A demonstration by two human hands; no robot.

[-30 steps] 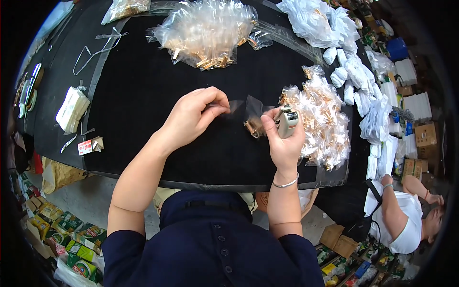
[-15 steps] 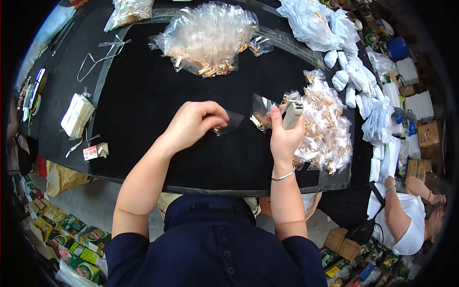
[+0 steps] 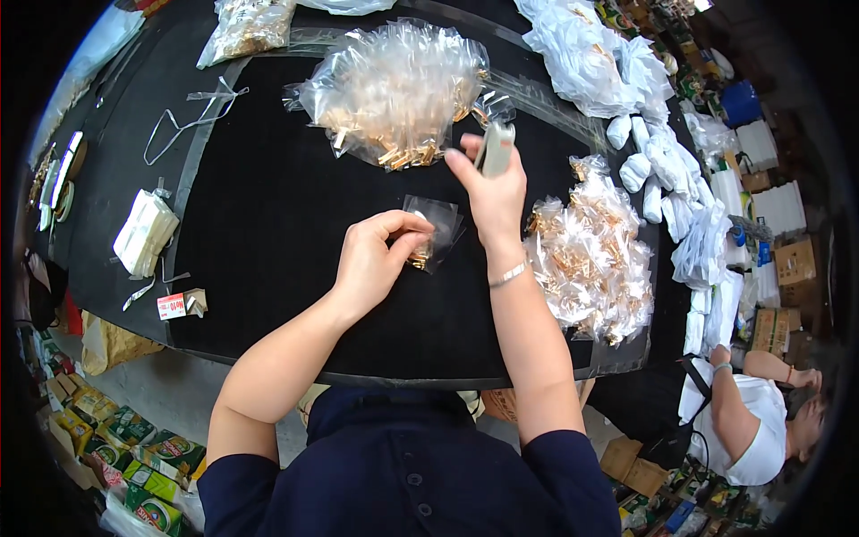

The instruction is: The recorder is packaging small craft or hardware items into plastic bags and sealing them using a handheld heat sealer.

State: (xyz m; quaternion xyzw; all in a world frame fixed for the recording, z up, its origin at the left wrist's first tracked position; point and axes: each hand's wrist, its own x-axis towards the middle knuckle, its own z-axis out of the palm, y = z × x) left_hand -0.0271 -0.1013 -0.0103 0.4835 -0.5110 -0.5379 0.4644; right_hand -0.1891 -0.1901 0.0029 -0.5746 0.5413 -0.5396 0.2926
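Between its thumb and fingertips my left hand (image 3: 376, 259) pinches a small clear plastic bag (image 3: 442, 234), with small gold-coloured pieces at its lower end. My right hand (image 3: 497, 199) is wrapped round a pale grey stapler (image 3: 497, 148), its thumb and a finger reaching out to the left. That hand hovers by the near right edge of a big heap of clear bags with gold pieces (image 3: 394, 89). To the right of my right forearm lies a second heap of small filled bags (image 3: 595, 259).
A bundle of white packets (image 3: 146, 234) and a small red-and-white box (image 3: 179, 304) lie on the left. White plastic bags (image 3: 582, 54) line the far right edge. A filled bag (image 3: 246, 31) sits at the far left. At the lower right is another person (image 3: 747, 416).
My right hand has moved up and left with the stapler, away from the right heap. The bag beside it is no longer there. My left hand has shifted slightly right.
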